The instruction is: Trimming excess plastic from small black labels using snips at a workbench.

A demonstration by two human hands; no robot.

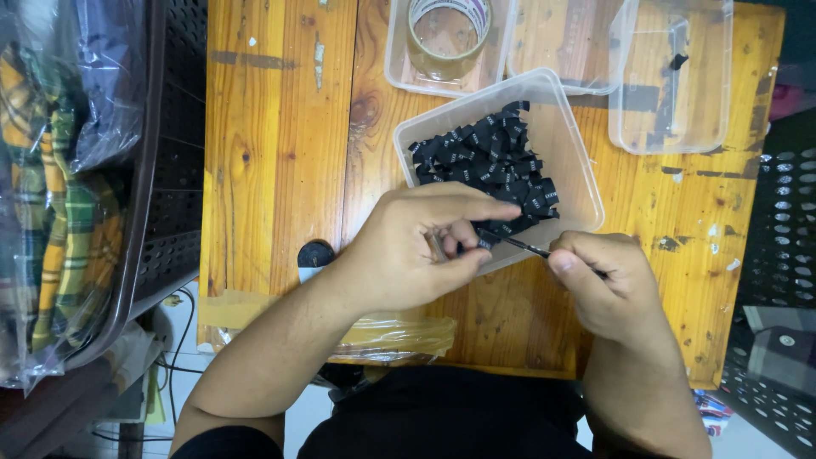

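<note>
My left hand (pixel 416 246) pinches a small black fabric label (pixel 484 240) between thumb and fingers, just over the near rim of a clear plastic tray (pixel 569 144). Inside that tray lies a heap of several black labels (pixel 493 157) with pale markings. My right hand (pixel 603 285) is closed around a thin dark metal tool (pixel 523 246), whose tip touches the label held by the left hand. Both hands hover above the wooden table (pixel 280 153).
A roll of brown tape (pixel 446 34) sits in a clear tub at the back. Two more clear tubs (pixel 671 76) stand at the back right. A dark crate with bagged plaid cloth (pixel 59 195) is at the left. A black perforated basket (pixel 782 246) is on the right.
</note>
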